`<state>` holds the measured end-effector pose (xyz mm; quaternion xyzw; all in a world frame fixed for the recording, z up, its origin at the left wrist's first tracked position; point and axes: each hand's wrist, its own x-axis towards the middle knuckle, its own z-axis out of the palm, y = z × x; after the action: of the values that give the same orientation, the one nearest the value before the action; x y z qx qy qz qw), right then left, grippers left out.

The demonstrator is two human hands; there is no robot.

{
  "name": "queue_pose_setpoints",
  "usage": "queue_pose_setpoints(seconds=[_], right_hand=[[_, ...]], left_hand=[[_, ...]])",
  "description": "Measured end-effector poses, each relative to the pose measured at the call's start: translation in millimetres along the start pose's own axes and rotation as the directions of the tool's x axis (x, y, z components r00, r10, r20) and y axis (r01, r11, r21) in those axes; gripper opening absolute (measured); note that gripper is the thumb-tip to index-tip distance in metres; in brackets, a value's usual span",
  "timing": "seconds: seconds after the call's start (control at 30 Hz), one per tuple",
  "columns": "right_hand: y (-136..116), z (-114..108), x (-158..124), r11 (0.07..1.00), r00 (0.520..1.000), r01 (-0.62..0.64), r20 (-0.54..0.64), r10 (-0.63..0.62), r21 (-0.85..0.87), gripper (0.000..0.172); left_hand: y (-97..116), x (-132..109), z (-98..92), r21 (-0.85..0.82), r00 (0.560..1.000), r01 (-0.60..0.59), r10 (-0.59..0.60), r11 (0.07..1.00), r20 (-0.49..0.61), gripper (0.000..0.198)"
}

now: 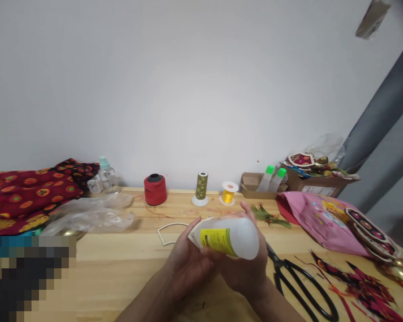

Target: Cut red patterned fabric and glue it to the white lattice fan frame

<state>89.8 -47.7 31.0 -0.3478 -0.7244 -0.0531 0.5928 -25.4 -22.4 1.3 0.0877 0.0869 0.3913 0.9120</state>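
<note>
My right hand [245, 268] is wrapped round a white plastic squeeze bottle [243, 237] with a yellow-green label, tilted with its base towards me. The bottle's tip is hidden behind its body. My left hand [188, 264] grips a pale flat piece [195, 232] by its edge, under the bottle; most of that piece is covered. Just left of it, a thin fan-shaped wooden frame [163, 237] lies on the table. Black-handled scissors [289, 273] rest beside my right forearm.
Along the wall stand a red thread cone [155, 190], a green thread spool [202, 187] and a yellow cord spool [228, 196]. Patterned red fabric [30, 192] and a plastic bag [94, 212] lie left. Fabric scraps [366, 286], a pink bag [322, 223] and cardboard boxes [317, 181] are right.
</note>
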Motion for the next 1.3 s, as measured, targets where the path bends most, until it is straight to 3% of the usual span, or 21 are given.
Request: queue_pose_setpoints(seconds=[0.47, 0.53, 0.6, 0.67, 0.83, 0.9, 1.0, 1.13, 1.3], right_hand=[[5.2, 1.6, 0.1, 1.0, 1.0, 0.005, -0.03, -0.004, 0.01, 0.04], [6.2, 3.6, -2.4, 0.988, 0.985, -0.134, -0.096, 0.141, 0.071, 0.043], [6.4, 5.0, -4.4, 0.929, 0.928, -0.313, -0.145, 0.343, 0.196, 0.049], [5.8, 5.4, -5.3, 0.862, 0.883, -0.397, -0.127, 0.453, 0.315, 0.053], [3.6, 5.1, -7.0, 0.93, 0.967, -0.222, -0.058, 0.249, 0.292, 0.043], [1.6, 6.3, -8.6, 0.926, 0.972, -0.218, -0.021, 0.235, 0.308, 0.044], [-2.1, 8.1, -10.0, 0.851, 0.918, -0.368, -0.001, 0.397, 0.374, 0.041], [-2.3, 7.3, -10.5, 0.714, 0.767, -0.562, -0.059, 0.638, 0.418, 0.038], [-4.2, 5.1, -7.2, 0.617, 0.665, -0.665, -0.042, 0.746, 0.422, 0.039]], left_hand=[[-1.0, -1.7, -2.8, 0.034, 0.999, -0.033, 0.033, 0.999, -0.003, 0.042], [-0.9, -1.0, -4.8, 0.045, 0.999, -0.046, 0.046, 0.998, 0.002, 0.041], [-1.1, -0.6, -6.6, 0.065, 0.997, -0.071, 0.071, 0.995, 0.003, 0.038], [-1.5, -0.6, -7.3, 0.084, 0.996, -0.09, 0.092, 0.992, -0.018, 0.035], [-1.1, -0.9, -3.8, 0.044, 0.993, -0.09, 0.093, 0.995, -0.076, 0.033], [-0.6, -0.6, -3.2, 0.03, 0.994, -0.079, 0.081, 0.996, -0.071, 0.033], [-0.6, -0.2, -5.4, 0.031, 0.996, -0.066, 0.068, 0.997, -0.059, 0.036], [-0.9, 0.3, -9.1, 0.077, 0.996, -0.077, 0.08, 0.994, -0.03, 0.041], [-0.1, 1.1, -10.0, 0.099, 0.997, -0.071, 0.074, 0.993, -0.031, 0.043]])
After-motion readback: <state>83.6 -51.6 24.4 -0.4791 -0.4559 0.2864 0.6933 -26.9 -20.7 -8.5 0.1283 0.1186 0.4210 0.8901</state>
